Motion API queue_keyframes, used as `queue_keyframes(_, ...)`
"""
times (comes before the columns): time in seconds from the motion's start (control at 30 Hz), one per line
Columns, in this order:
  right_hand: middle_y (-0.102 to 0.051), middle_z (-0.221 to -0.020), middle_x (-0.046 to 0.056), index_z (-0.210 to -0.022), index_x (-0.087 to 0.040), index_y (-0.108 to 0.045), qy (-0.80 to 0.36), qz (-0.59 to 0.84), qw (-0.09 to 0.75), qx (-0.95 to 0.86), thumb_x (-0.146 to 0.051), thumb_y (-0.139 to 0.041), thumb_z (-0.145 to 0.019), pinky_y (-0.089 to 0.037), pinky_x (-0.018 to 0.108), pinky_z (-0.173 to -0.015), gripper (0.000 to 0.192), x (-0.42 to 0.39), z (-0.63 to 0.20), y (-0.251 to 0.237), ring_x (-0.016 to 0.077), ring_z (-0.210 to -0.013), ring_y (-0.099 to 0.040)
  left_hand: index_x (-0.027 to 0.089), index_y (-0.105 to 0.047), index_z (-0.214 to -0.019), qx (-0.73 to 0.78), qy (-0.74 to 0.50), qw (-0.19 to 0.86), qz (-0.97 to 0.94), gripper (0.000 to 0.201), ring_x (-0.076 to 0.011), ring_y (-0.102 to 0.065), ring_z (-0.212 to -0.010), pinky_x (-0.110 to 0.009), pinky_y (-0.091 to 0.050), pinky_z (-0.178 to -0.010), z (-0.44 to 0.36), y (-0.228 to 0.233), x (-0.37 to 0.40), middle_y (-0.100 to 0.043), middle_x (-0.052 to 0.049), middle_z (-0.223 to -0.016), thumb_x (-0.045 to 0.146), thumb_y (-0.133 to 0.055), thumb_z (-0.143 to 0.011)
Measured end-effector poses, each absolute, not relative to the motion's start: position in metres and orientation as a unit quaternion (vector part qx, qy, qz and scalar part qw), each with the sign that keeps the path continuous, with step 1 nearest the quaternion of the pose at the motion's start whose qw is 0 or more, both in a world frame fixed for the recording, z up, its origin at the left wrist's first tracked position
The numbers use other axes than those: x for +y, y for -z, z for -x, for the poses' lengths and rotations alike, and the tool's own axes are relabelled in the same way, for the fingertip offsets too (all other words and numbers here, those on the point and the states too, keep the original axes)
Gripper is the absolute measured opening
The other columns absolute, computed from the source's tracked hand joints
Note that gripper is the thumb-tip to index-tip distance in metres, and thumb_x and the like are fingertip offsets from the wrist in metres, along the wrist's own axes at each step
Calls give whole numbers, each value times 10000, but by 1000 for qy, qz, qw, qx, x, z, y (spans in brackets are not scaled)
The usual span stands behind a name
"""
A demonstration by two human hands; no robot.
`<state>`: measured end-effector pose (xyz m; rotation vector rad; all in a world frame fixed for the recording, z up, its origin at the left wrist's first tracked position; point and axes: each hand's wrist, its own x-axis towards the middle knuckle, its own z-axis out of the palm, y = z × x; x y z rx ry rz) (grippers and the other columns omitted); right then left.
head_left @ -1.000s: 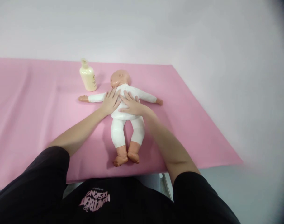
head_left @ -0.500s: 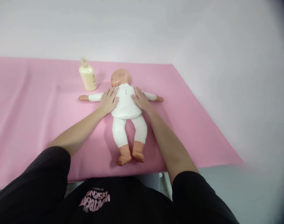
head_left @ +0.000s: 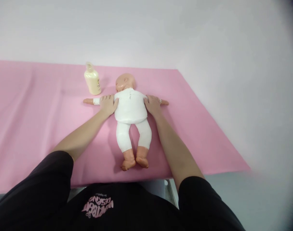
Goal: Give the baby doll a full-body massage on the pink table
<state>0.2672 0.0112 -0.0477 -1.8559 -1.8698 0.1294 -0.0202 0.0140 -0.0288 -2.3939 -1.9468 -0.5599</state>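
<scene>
A baby doll (head_left: 130,107) in a white top and trousers lies face down on the pink sheet, its head turned to the left and both arms stretched sideways. My left hand (head_left: 108,104) is over the doll's left-side arm, fingers curled across the sleeve and the thumb beside the torso. On the opposite side, my right hand (head_left: 152,104) wraps over the other arm in the same way, its thumb near the shoulder. The undersides of both arms are hidden. Bare feet point towards me.
A cream pump bottle (head_left: 93,80) stands upright beyond the doll's left-side arm. The pink sheet (head_left: 190,128) covers the table, whose near edge runs along my black shirt. A pale wall (head_left: 146,32) rises behind.
Both hands have slid outward from the doll's upper back onto its arms, and the fingers have gone from lying flat to curling over the sleeves. The doll stays in place.
</scene>
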Motion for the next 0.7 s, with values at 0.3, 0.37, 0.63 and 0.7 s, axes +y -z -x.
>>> queue_keyframes(0.3,-151,-1796,107,-1701,-162,-203,-200,576,228,-760,-590,-363,-1021,-126,543,-1363,819,7,-221,28,323,-1676,-125,36,-588,-1412,-590,187,-7,785,557,-398,-617,-1263,-551,-388,-1113,19,33,17,-685,-246,-1364,347,-297,-1053)
queue_keyframes(0.37,-73,-1809,82,-1707,-192,-188,-199,565,196,-776,-578,-379,-1014,-94,589,-1355,816,-1,-213,18,361,-1679,-57,32,-531,-1471,-564,209,-26,799,568,-383,-595,-1317,-545,-393,-1142,19,34,16,-650,-241,-1431,337,-298,-1052)
queue_keyframes(0.63,-96,-1798,134,-1704,-161,-177,-223,551,65,-801,-452,-418,-1013,-144,754,-1284,787,-40,-187,-26,438,-1664,-50,110,-466,-1548,-468,202,-41,859,540,-363,-336,-1588,-554,-310,-1273,-8,14,-17,-373,-202,-1700,284,-347,-1050)
queue_keyframes(0.7,-177,-1781,170,-1688,-145,-240,-214,540,40,-813,-369,-463,-997,-233,732,-1273,760,-48,-185,-35,444,-1649,-160,66,-414,-1582,-490,146,-45,858,577,-432,-307,-1590,-596,-339,-1240,-15,3,-34,-299,-237,-1724,258,-355,-1042)
